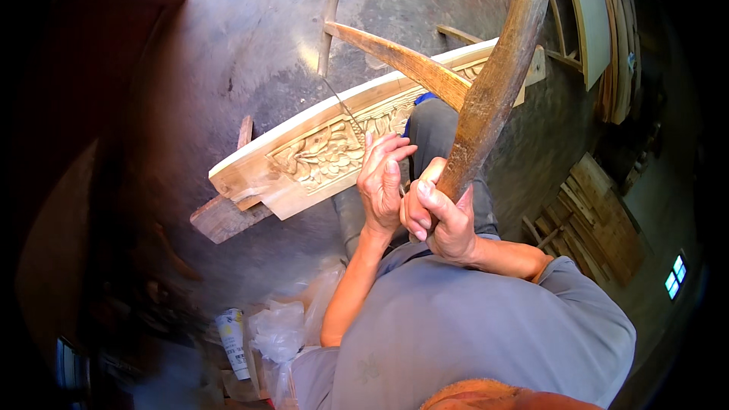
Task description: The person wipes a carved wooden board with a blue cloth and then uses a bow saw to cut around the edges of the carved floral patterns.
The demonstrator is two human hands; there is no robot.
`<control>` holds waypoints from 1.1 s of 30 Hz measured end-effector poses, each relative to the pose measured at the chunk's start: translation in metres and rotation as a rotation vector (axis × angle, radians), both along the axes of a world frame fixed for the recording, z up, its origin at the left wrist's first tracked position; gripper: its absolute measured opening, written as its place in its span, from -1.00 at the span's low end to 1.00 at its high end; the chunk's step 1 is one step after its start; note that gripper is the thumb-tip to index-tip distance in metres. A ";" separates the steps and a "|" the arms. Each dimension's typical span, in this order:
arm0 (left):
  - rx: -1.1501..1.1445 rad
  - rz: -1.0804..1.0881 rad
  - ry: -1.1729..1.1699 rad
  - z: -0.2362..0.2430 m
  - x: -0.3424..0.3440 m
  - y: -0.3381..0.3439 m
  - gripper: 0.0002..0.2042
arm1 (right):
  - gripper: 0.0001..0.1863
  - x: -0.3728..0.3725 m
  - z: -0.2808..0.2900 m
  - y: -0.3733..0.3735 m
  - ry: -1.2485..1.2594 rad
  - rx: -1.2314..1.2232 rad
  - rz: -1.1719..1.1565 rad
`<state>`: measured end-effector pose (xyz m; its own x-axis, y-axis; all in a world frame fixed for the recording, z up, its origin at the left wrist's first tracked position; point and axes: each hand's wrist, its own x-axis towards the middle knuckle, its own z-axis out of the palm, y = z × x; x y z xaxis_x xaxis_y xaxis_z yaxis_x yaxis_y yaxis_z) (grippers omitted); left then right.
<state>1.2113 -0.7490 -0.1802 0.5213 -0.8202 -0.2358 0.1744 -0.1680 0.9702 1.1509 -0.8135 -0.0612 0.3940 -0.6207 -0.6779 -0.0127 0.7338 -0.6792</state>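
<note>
My right hand is wrapped round the lower end of the thick, curved handle of a wooden frame saw. A crossbar runs from that handle to a thin round stick at the far left, and a twisted wire joins their upper ends. From the stick's lower end a thin dark blade or wire slopes down toward my left hand. That hand is open, fingers loosely bent and thumb apart, close beside the right one. Behind it lies a pale wooden panel with carved relief; whether the blade touches it I cannot tell.
A rough plank supports the panel's left end. Stacked boards lie at the right, and tall sheets lean at the far right. Clear plastic bags and a white printed tube are at the lower left.
</note>
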 end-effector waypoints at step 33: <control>0.006 -0.139 -0.031 -0.008 0.001 -0.007 -0.45 | -0.62 0.004 -0.012 0.002 0.024 0.112 -0.231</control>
